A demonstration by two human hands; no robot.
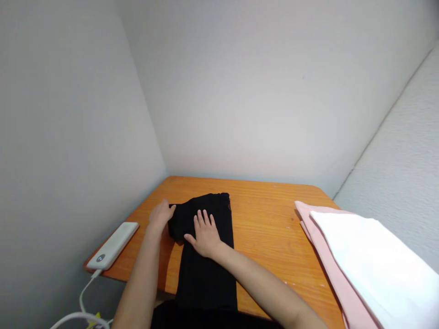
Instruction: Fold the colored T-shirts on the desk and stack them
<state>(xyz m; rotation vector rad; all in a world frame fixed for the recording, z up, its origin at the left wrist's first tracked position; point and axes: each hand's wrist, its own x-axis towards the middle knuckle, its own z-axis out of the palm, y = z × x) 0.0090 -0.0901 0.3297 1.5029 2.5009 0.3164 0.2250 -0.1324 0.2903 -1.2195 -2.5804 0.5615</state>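
Observation:
A black garment (209, 278), which looks like a shirt, lies lengthwise on the wooden table, with a sleeve-like part sticking out to the left. At the outer edge of that part my left hand (162, 213) pinches the cloth between thumb and fingers; its fingertips are partly hidden and slightly blurred. My right hand (206, 235) rests flat on the upper middle of the garment, fingers stretched and thumb apart. The garment's near end reaches the table's front edge, where it meets more black cloth.
On the table (267, 246), a white power bank (115, 244) with a plugged-in white cable (82, 292) lies at the left edge. To the right, a white folded cloth (377, 260) lies on a pink one (325, 260). Walls (240, 91) enclose the table's back and sides.

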